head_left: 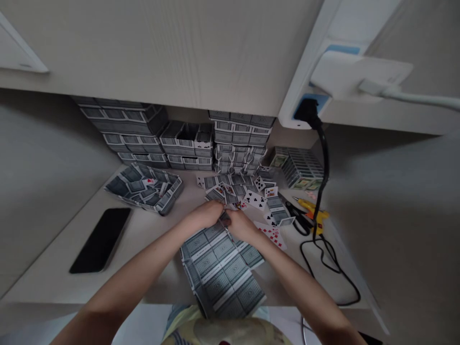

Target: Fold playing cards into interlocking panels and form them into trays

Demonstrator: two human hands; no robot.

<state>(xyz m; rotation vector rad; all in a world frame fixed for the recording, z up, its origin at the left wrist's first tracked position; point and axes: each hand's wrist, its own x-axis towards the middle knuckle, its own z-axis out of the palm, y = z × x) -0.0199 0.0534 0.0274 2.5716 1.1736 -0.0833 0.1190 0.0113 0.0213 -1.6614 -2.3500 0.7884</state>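
Note:
A box made of joined playing cards (219,268), grey-green backs outward, lies in front of me, and its near end reaches past the table's front edge. At its far end, my left hand (211,214) is closed with the fingers curled in at the top edge. Close beside it, my right hand (239,224) pinches the same end, thumb and fingers together. What lies between the fingertips is mostly hidden. Loose playing cards (255,199), some face up, are scattered just beyond my hands. Under my right forearm, face-up diamond cards (272,235) stick out.
Stacked card boxes (132,127) stand at the back. An open card tray (170,199) holds loose cards at left, near a black phone (100,239). On the right are black scissors (300,218), a yellow glue gun (318,213), a black cable (325,167) and wrapped card packs (304,167).

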